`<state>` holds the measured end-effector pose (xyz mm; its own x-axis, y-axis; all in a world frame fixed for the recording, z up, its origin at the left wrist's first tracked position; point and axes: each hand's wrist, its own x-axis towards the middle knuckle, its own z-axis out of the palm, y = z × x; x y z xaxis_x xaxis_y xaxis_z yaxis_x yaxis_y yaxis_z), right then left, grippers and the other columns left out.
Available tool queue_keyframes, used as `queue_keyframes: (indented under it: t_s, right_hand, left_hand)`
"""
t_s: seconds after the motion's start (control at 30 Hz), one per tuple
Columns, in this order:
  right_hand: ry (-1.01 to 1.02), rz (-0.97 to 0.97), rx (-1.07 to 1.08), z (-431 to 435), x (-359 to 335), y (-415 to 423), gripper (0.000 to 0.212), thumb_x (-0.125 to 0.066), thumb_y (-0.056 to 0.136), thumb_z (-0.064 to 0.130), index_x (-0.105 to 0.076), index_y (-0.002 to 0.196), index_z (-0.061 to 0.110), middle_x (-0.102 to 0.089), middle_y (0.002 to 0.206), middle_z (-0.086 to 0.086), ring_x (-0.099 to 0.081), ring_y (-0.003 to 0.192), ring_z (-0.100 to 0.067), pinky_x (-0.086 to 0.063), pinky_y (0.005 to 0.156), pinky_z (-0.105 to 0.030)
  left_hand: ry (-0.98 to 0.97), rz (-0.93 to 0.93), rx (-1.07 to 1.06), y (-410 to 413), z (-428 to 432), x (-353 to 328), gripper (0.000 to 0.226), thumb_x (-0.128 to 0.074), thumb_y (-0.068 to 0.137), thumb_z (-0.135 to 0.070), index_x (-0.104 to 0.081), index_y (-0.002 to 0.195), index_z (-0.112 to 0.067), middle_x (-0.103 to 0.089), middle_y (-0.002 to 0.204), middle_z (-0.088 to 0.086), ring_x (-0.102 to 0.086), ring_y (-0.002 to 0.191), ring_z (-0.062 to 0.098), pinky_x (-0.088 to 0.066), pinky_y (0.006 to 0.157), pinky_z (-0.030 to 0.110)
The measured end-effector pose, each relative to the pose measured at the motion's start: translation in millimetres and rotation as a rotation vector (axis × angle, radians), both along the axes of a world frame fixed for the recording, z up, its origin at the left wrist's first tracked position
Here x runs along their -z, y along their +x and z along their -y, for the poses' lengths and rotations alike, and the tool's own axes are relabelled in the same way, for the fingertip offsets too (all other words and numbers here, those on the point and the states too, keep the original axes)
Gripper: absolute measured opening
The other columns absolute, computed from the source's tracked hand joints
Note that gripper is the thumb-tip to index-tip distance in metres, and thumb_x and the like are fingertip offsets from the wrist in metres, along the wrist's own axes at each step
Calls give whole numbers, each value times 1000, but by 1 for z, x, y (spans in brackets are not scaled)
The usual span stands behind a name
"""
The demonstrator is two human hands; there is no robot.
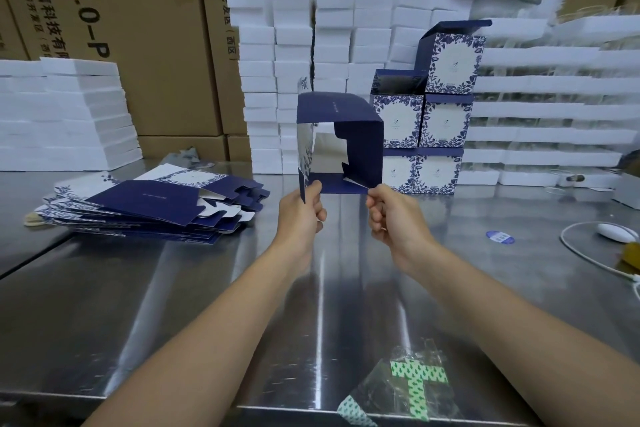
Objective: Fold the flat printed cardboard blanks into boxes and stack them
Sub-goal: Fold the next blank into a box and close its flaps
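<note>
Head view: both hands hold a dark blue printed cardboard blank (pixel 341 142), opened into a square tube, above the shiny steel tabletop (pixel 207 288). The left hand (pixel 303 215) pinches its 7 o'clock corner. The right hand (pixel 394 218) clamps its fingers (pixel 375 198) on a flap at 5 o'clock. The blank looks light and bendy, so hold the edges softly. At 9 o'clock lies a pile of flat blanks (pixel 152 208). At 2 o'clock stand folded blue-and-white boxes (pixel 429 135). Two are open, and I cannot see what is inside.
</note>
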<state>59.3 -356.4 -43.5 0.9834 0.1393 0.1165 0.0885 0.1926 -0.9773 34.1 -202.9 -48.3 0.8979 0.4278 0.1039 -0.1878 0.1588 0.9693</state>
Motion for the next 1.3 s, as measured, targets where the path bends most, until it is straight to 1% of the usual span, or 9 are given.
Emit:
queue_keyframes:
  t_s: [0.13,0.27,0.53,0.73,0.83,0.97,1.07,1.17,1.3]
  right_hand:
    - [31,-28,-138,-1,1,-1,29,-62,97,25,-63,68,19,-47,55,4,-41,46,-10,-33,43,-19]
    - [47,-14,-142,-2,1,0,31,-60,98,20,-63,67,17,-47,55,3,-39,45,-10,-35,43,-18]
    - [23,21,-212,-1,-2,-4,36,-60,97,24,-62,61,20,-44,54,1,-39,47,-12,-35,46,-20]
    - [-11,58,-187,-2,-3,-6,36,-62,97,20,-57,62,18,-42,53,2,-35,47,-12,-34,50,-22]
    - [-39,75,-202,0,-2,-5,33,-63,97,23,-59,64,19,-44,54,1,-39,48,-11,-37,48,-20]
    - [-86,99,-248,-1,0,-6,37,-64,94,26,-65,57,23,-47,54,3,-41,48,-9,-39,48,-18]
    - [-98,115,-211,0,2,-4,40,-63,93,22,-65,53,23,-44,53,4,-37,47,-10,-37,50,-20]
    - [-107,127,-203,0,2,-5,36,-63,88,24,-60,53,23,-39,54,1,-31,50,-14,-33,52,-22]
    - [-79,76,-194,0,3,-1,37,-61,94,18,-54,57,21,-35,53,2,-27,50,-13,-28,50,-23]
  left_hand:
    - [2,24,59,-3,-3,-1,43,-61,102,-30,-37,67,-22,-33,54,-7,-42,50,9,-33,61,28]
    - [-11,28,65,-6,1,-2,42,-63,99,-34,-40,66,-23,-34,55,-5,-42,51,12,-37,63,30]
    - [141,58,193,-7,8,-1,43,-59,102,-35,-52,61,-24,-41,54,-7,-47,55,12,-45,70,30]
    - [215,43,248,-8,10,0,45,-58,93,-45,-56,51,-28,-38,54,-4,-49,56,14,-45,71,30]
    - [271,60,260,-7,6,-1,49,-55,100,-40,-55,52,-28,-36,54,-5,-47,56,15,-46,70,29]
    - [318,42,302,-7,6,0,51,-52,105,-41,-53,56,-27,-39,58,-1,-49,55,14,-45,71,32]
    - [362,33,329,-7,7,0,51,-51,106,-38,-50,56,-26,-36,55,-3,-50,54,14,-45,74,33]
    - [402,29,325,-8,5,0,47,-52,101,-43,-48,58,-24,-35,57,-1,-49,55,15,-45,73,33]
    - [424,-29,343,-6,7,5,56,-48,108,-48,-49,57,-26,-37,53,-7,-49,53,13,-40,69,33]
